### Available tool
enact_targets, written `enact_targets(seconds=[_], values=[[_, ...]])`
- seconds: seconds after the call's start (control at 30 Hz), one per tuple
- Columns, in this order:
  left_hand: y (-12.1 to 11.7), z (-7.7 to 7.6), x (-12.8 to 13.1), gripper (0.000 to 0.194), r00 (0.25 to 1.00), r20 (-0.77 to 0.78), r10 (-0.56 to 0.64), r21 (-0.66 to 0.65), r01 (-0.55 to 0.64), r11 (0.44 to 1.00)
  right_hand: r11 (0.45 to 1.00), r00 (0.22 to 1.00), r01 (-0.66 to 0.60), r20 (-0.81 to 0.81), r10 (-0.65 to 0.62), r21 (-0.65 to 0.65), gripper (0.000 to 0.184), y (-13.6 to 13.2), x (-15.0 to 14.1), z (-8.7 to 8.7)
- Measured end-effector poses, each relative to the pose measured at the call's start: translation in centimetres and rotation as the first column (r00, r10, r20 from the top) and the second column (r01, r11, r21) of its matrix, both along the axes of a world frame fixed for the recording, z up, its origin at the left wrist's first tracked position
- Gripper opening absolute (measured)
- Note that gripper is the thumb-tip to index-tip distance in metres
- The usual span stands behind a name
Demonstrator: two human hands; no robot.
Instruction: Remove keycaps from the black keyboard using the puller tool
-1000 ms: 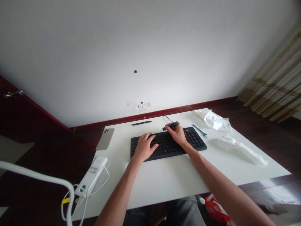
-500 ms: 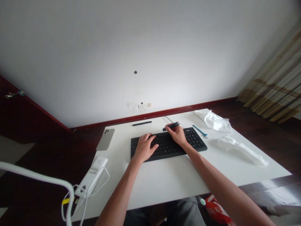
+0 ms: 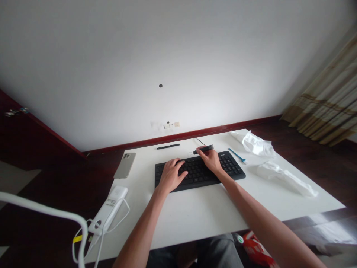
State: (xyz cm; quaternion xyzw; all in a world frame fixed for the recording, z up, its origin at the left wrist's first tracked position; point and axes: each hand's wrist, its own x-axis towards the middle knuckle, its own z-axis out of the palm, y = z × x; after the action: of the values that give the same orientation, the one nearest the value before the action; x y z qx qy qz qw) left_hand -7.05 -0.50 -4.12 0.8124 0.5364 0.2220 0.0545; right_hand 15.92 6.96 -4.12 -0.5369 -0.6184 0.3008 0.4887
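A black keyboard [image 3: 199, 179] lies on the white table, its cable running off the back. My left hand [image 3: 171, 175] rests on the keyboard's left part, fingers spread and thumb apart, with nothing in it. Over the upper right of the keyboard, my right hand [image 3: 210, 160] is closed around a black keycap puller [image 3: 205, 148]. The puller is tilted nearly flat, and its thin wire loops point left, just above the keyboard's back edge. Behind the keyboard sits a row of black keycaps [image 3: 168, 146]. To its right lies a blue brush [image 3: 237, 155].
Crumpled white plastic bags [image 3: 258, 145] lie on the table's right side. On the left are a phone [image 3: 125, 166] and a white power strip [image 3: 110, 208] with cables. A thick white tube [image 3: 50, 211] crosses the lower left. The wall [image 3: 178, 67] rises behind the table [image 3: 195, 216].
My right hand and the keycap puller have shifted very slightly to the right. The left hand and the keyboard stay where they were.
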Motion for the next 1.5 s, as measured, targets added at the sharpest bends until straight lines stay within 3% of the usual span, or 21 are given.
enact_targets(seconds=[1.5], values=[[-0.01,0.02,-0.07,0.041,1.0,0.001,-0.001,0.013,0.001,1.0,1.0,1.0,-0.02,0.014,0.019,0.006,0.036,-0.13,-0.08,0.23]])
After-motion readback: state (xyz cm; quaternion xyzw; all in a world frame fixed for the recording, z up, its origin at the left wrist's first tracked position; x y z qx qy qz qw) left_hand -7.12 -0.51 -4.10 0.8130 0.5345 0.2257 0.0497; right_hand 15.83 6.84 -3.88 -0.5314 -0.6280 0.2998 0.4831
